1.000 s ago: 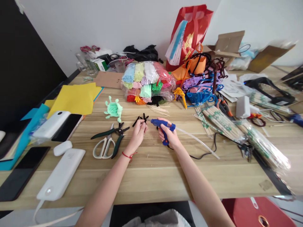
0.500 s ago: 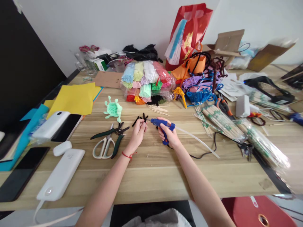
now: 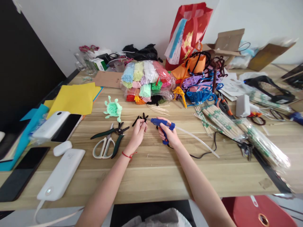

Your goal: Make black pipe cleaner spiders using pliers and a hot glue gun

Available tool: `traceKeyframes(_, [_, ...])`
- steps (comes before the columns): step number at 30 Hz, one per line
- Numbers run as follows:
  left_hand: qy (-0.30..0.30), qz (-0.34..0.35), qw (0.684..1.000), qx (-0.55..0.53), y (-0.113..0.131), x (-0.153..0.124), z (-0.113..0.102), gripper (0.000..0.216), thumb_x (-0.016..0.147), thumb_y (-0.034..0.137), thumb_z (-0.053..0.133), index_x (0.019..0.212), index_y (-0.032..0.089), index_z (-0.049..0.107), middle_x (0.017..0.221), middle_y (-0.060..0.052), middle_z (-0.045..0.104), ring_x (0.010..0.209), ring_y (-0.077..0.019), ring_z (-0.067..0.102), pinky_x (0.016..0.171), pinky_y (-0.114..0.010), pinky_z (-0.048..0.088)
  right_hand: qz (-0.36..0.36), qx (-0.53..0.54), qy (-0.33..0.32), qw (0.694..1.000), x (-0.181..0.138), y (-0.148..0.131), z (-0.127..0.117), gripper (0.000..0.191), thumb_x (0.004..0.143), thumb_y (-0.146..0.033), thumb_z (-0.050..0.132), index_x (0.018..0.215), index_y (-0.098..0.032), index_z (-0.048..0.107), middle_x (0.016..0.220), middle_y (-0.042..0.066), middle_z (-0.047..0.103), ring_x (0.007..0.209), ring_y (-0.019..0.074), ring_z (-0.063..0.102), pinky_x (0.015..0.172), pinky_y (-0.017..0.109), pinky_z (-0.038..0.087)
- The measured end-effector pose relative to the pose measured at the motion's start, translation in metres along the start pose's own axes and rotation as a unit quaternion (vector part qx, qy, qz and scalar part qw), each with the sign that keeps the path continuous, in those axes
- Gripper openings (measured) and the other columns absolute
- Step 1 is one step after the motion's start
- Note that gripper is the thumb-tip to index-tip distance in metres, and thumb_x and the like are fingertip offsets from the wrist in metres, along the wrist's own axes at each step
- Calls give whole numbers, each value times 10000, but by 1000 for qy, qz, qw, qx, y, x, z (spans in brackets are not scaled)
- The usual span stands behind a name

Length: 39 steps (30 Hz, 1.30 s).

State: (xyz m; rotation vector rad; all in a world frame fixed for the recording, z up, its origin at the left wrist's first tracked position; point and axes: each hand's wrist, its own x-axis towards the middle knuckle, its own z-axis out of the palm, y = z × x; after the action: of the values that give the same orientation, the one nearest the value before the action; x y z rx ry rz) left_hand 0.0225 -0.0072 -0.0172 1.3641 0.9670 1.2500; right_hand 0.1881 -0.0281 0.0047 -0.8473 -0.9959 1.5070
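My left hand (image 3: 137,134) pinches a small black pipe-cleaner figure (image 3: 141,119) with short legs sticking out, held just above the wooden table (image 3: 153,170). My right hand (image 3: 168,135) grips a blue hot glue gun (image 3: 163,124). Its nozzle points left and sits right beside the black figure. A clear glue stick (image 3: 196,140) trails out behind the gun to the right, and a black cord (image 3: 205,151) runs off across the table.
White scissors (image 3: 104,146) and green-handled pliers (image 3: 113,134) lie left of my hands, with a mint pipe-cleaner creature (image 3: 113,108) behind them. Bagged pipe cleaners (image 3: 146,82), bamboo skewer bundles (image 3: 222,121), yellow paper (image 3: 74,97), power banks (image 3: 62,175) and phones (image 3: 22,171) crowd the table.
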Motion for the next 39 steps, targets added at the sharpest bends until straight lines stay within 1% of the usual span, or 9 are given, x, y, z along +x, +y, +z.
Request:
traceKeyframes(8, [-1,0,1000,7,0,0,0,250,923,454,450,936,205,458,651,44,423,578,-97,395,562,-224,335,-1,-5,-4,1000,1,1,-2,530,820,-421,621,1291,-242,456,491,-112,392,351,52,288,332,171,237])
traceKeyframes(13, [-4,3,1000,13,-1,0,-1,240,928,444,444,942,205,460,663,40,429,585,-97,399,568,-226,340,-5,-15,11,1000,1,2,-1,540,800,-441,637,1278,-253,472,524,-98,415,371,53,297,331,174,236])
traceKeyframes(19, [-7,1,1000,17,-3,0,-2,246,927,452,440,951,208,459,663,41,431,583,-99,400,570,-229,344,-2,-21,12,1000,1,2,-2,543,800,-448,633,1280,-255,471,526,-99,408,370,51,293,332,171,234])
traceKeyframes(26, [-6,0,1000,21,-3,0,-2,252,923,456,447,943,206,458,661,37,435,592,-101,405,564,-227,342,-3,-29,8,1000,1,0,-1,551,801,-444,640,1282,-233,475,511,-102,409,370,51,306,339,171,248])
traceKeyframes(29, [-3,-7,1000,10,-2,0,-1,259,912,463,469,938,205,465,661,37,441,574,-95,394,538,-219,327,-5,-37,6,999,1,-1,0,537,799,-451,637,1265,-228,491,505,-101,411,373,54,312,339,173,259])
traceKeyframes(32, [-7,-27,999,-30,3,1,-1,277,898,478,492,928,204,467,664,37,444,532,-81,362,485,-209,285,-8,-40,16,999,2,0,0,524,795,-453,634,1253,-238,498,499,-100,415,377,62,329,342,176,272])
traceKeyframes(35, [-16,-54,995,-79,10,2,-1,299,885,497,505,920,202,469,656,43,439,476,-62,305,442,-205,227,-16,-37,36,999,3,1,-1,519,788,-463,629,1244,-253,499,499,-96,428,385,77,358,355,192,307])
traceKeyframes(39, [-4,-62,993,-98,16,2,-2,300,874,490,528,907,198,466,658,47,446,453,-46,286,430,-198,201,-28,-36,43,998,3,0,-1,465,792,-466,618,1192,-244,536,534,-64,506,445,116,471,455,258,436])
